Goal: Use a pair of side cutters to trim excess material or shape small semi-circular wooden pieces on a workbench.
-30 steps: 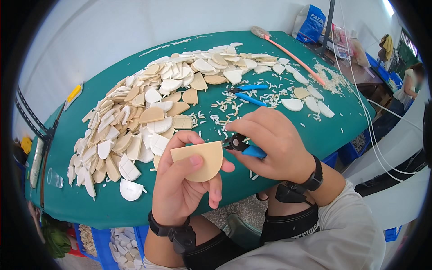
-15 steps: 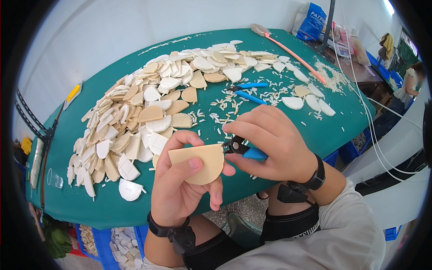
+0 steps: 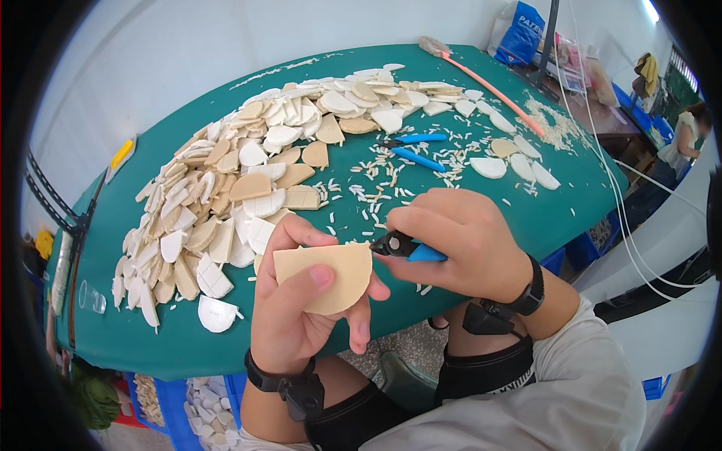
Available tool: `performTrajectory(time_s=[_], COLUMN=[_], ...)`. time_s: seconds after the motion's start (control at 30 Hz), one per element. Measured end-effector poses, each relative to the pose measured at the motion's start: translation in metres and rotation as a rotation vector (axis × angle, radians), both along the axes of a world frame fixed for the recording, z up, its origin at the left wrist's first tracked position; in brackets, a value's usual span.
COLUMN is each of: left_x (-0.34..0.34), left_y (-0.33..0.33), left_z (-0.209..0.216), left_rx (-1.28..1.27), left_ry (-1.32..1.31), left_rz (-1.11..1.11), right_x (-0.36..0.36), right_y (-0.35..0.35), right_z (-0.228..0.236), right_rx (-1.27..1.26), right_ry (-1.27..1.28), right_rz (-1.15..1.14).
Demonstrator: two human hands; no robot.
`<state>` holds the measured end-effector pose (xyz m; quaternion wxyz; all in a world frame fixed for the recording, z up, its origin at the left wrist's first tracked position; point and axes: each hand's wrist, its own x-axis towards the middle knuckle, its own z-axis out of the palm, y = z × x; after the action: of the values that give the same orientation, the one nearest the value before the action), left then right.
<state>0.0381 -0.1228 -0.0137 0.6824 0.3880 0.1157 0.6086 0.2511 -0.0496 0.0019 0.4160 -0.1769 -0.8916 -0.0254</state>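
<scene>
My left hand (image 3: 289, 308) pinches a flat beige half-round plastic piece (image 3: 335, 279) between thumb and fingers, its straight edge up. My right hand (image 3: 459, 244) is closed round blue-handled flush cutters (image 3: 421, 251), whose dark jaws meet the piece's upper right corner. Whether the jaws are fully closed I cannot make out. Beyond my hands, a large heap of white and beige half-round pieces (image 3: 226, 173) spreads over the green table (image 3: 376, 316). A second pair of blue-handled cutters (image 3: 417, 150) lies among small white offcuts (image 3: 383, 177).
A brush with an orange handle (image 3: 496, 94) lies at the far right beside a pile of offcuts (image 3: 560, 131). Several loose pieces lie near it. A yellow-handled knife (image 3: 122, 155) and a clear cup (image 3: 92, 301) are at the left. Blue bins (image 3: 177, 410) stand below the table's front edge.
The cutters' jaws and the half-round piece have drawn slightly apart and met differently at the corner; the small stub seen there no longer shows. My left hand has shifted slightly left.
</scene>
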Motion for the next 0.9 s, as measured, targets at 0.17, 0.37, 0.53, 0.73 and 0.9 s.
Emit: performTrajectory(time_s=[0.17, 0.37, 0.53, 0.73, 0.9], left_x=[0.003, -0.003, -0.013, 0.007, -0.007], left_y=[-0.001, -0.007, 0.003, 0.0, 0.009], left_z=[-0.001, 0.003, 0.003, 0.018, -0.014], left_rx=[-0.06, -0.295, -0.51, -0.737, -0.336], left_ry=[-0.003, -0.364, -0.484, -0.444, -0.281], left_rz=[0.001, -0.181, -0.434, -0.211, -0.543], right_x=[0.001, -0.001, -0.003, -0.007, -0.009], right_y=[0.004, 0.003, 0.001, -0.002, -0.009], right_z=[-0.004, 0.002, -0.001, -0.006, -0.008], right_rx=[0.025, 0.071, -0.083, -0.339, -0.552], right_ry=[0.014, 0.071, 0.076, 0.09, 0.286], right_rz=[-0.023, 0.02, 0.253, 0.462, 0.39])
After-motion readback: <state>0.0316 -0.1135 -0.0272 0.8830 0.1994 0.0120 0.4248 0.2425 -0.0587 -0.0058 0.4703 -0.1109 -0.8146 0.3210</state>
